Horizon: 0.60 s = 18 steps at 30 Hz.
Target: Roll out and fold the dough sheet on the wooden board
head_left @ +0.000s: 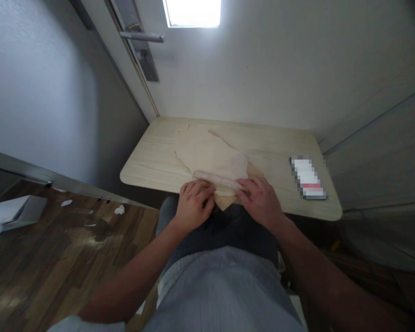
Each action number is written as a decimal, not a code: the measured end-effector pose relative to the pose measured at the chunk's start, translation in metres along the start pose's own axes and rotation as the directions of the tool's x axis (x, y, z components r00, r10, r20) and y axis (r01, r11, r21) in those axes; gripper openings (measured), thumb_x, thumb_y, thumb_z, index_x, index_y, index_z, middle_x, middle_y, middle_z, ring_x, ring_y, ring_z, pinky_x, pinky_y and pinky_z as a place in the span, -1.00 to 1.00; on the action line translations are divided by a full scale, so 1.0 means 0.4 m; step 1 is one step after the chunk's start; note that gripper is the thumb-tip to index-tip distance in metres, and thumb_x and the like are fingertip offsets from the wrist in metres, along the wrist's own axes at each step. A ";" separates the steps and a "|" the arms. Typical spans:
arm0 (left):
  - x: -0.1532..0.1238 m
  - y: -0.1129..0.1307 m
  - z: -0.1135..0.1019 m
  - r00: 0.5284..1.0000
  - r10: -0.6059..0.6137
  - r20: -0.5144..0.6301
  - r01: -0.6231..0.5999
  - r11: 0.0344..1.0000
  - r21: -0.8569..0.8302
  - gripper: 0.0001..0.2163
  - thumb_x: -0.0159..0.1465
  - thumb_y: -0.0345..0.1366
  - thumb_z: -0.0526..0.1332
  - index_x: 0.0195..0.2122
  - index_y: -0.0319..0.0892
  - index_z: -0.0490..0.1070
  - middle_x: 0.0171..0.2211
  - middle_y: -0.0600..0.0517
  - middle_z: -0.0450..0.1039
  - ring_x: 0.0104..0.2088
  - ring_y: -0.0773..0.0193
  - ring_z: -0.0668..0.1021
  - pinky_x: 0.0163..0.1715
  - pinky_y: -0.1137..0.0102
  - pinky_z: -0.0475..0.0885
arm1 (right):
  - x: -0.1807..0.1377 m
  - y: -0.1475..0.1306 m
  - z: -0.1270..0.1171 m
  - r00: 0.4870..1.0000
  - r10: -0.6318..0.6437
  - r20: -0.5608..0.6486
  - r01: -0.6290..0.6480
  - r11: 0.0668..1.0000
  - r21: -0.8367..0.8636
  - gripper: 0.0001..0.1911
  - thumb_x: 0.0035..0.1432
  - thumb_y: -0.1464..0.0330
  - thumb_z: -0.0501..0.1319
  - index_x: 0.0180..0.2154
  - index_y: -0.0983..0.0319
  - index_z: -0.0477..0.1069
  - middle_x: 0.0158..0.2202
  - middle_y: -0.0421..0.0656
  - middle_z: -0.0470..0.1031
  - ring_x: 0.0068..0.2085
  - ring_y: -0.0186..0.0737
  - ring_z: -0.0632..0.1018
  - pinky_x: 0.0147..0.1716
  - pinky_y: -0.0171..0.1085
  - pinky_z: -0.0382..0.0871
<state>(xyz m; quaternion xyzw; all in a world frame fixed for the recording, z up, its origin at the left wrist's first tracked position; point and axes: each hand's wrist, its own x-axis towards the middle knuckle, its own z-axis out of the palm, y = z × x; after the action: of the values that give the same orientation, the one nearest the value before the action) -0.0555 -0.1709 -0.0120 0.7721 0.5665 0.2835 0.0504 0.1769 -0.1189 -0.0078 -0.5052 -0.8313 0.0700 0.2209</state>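
Observation:
A beige cloth garment (207,154) lies spread on a small light wooden table (152,161), its near edge rolled into a tight tube. My left hand (193,203) curls its fingers over the left end of that roll at the table's front edge. My right hand (261,198) presses and pinches the right end of the roll. Both hands are closed on the rolled edge, thumbs partly hidden beneath.
A phone (308,178) lies on the table's right side. A door with a metal handle (141,36) stands at the back left. Scraps of paper (119,210) and a flat white box (10,213) lie on the wooden floor to the left.

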 end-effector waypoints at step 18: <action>-0.022 0.031 0.003 1.000 0.019 0.016 -0.019 1.000 -0.016 -0.81 0.38 -0.22 0.18 -0.09 -0.06 0.57 -0.07 0.00 0.59 0.01 0.11 0.50 0.10 0.11 0.30 | -0.003 0.007 0.013 0.999 0.013 -0.036 -0.011 0.999 0.051 -0.71 0.30 0.24 0.20 -0.02 0.19 0.54 -0.14 -0.04 0.51 -0.02 -0.02 0.46 -0.03 -0.08 0.37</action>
<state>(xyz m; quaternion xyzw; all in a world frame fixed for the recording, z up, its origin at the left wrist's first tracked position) -0.0461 -0.1831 -0.0115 0.7794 0.5563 0.2822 0.0585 0.1772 -0.1179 -0.0138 -0.5056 -0.8220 0.0835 0.2484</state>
